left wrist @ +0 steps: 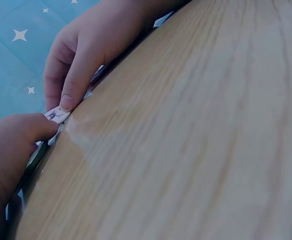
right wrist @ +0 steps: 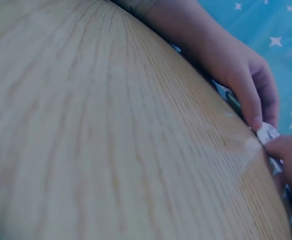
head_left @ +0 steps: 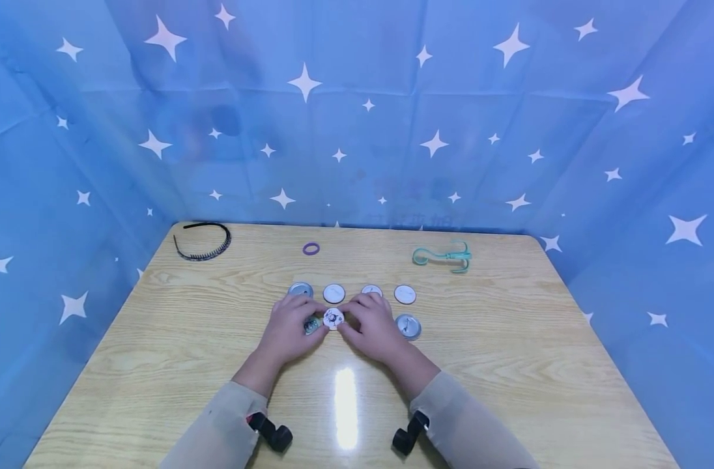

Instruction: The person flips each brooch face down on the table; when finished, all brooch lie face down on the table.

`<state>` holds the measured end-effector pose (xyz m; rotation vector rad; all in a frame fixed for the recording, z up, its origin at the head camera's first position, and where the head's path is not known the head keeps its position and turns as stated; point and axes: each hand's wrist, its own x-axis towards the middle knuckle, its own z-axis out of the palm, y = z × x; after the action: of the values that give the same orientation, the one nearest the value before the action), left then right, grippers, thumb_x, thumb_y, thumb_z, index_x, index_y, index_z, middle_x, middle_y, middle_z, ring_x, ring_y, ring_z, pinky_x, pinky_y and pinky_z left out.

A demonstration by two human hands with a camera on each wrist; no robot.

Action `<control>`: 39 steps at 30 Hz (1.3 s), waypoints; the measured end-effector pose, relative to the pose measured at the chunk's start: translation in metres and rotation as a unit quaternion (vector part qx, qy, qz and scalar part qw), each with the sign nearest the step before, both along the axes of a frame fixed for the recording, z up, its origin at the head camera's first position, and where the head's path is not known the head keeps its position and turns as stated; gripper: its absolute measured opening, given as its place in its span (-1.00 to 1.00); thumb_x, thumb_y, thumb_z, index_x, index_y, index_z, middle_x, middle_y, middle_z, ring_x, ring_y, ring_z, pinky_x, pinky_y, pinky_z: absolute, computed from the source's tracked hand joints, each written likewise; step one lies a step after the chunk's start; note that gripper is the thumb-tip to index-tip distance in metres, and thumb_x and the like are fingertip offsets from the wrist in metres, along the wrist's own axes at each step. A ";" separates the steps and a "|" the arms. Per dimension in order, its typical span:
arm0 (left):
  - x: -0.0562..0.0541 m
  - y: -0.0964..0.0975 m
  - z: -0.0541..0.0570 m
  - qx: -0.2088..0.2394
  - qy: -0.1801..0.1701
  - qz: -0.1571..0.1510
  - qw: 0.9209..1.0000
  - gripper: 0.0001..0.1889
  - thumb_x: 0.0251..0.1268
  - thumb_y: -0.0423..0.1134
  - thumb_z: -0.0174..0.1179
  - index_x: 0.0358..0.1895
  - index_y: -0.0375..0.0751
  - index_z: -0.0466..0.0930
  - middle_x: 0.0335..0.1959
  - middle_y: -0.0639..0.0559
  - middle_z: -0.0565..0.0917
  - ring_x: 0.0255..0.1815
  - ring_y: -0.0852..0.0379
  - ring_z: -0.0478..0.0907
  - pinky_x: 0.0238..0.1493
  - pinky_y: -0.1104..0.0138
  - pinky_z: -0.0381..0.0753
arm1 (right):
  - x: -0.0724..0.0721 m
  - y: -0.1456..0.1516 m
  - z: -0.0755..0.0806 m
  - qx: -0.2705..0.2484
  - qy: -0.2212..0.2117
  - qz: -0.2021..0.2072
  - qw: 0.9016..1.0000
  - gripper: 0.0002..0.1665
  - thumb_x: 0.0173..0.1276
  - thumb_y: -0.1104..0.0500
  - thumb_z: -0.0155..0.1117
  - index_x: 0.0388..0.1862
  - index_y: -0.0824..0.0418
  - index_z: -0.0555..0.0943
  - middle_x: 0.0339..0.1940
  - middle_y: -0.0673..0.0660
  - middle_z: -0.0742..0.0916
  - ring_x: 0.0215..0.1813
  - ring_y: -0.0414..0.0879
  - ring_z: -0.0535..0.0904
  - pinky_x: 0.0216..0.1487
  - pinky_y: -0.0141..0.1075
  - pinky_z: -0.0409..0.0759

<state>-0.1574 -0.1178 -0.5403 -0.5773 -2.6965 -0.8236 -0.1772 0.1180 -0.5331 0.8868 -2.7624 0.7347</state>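
Note:
A small round badge [head_left: 333, 318], white with a dark printed picture, is between both hands, low over the table. Thumb and forefinger of my left hand [head_left: 289, 327] pinch its left edge, while those of my right hand [head_left: 373, 327] pinch its right edge. Both wrist views show the thumbs at the badge's near rim. Partly hidden by the left hand is a greenish badge [head_left: 311, 325]. Behind the hands lie a silver disc [head_left: 300, 288] and white-faced discs [head_left: 334, 293], one partly covered by the right hand. A silver-backed disc [head_left: 408, 326] rests right of that hand.
Toward the back of the wooden table [head_left: 509, 365] lie a black toothed headband [head_left: 209, 253], a purple ring [head_left: 311, 249] and a teal hooked thing [head_left: 447, 255]. A blue curtain [head_left: 363, 143] with white stars stands behind the table and along its sides.

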 end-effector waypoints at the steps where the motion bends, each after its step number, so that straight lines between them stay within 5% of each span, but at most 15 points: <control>1: 0.000 0.000 0.000 0.000 -0.001 0.000 1.000 -0.64 0.27 0.01 0.49 0.08 0.03 0.81 0.07 0.08 0.75 0.21 -0.02 0.54 0.33 -0.09 0.42 | 0.000 0.000 0.000 -0.001 -0.002 -0.001 1.000 -0.59 0.50 -0.13 0.40 0.22 -0.03 0.76 0.09 -0.05 0.71 0.20 -0.07 0.46 0.38 0.03 0.36; 39: -0.003 0.000 -0.002 0.003 0.001 0.003 1.000 -0.73 0.35 -0.03 0.51 0.04 0.04 0.85 0.03 0.11 0.80 0.18 0.02 0.58 0.32 -0.06 0.45 | -0.004 0.001 -0.002 -0.106 -0.013 0.020 0.994 -0.73 0.39 0.11 0.57 0.05 0.00 0.81 -0.13 -0.17 0.81 0.06 -0.11 0.54 0.31 0.02 0.36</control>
<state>-0.1607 -0.1180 -0.5421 -0.5682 -2.6922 -0.8282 -0.1811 0.1190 -0.5346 0.8952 -2.6324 1.0293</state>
